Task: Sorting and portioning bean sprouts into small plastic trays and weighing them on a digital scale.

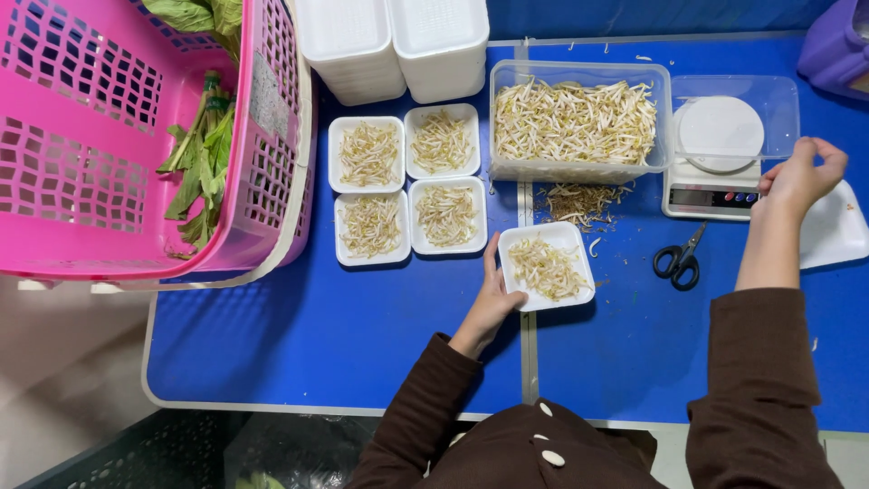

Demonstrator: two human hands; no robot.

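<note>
We see a white foam tray of bean sprouts (547,266) on the blue surface (344,326), left hand (494,299) grip closed on its edge. Right hand (802,177), fingers curled, empty, touches the white digital scale (715,167); black scissors (681,261) between.

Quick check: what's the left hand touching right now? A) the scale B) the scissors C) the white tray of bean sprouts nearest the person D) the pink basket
C: the left hand grips the left edge of the white tray of bean sprouts nearest the person, while the scissors, pink basket and scale lie away from it.
</note>
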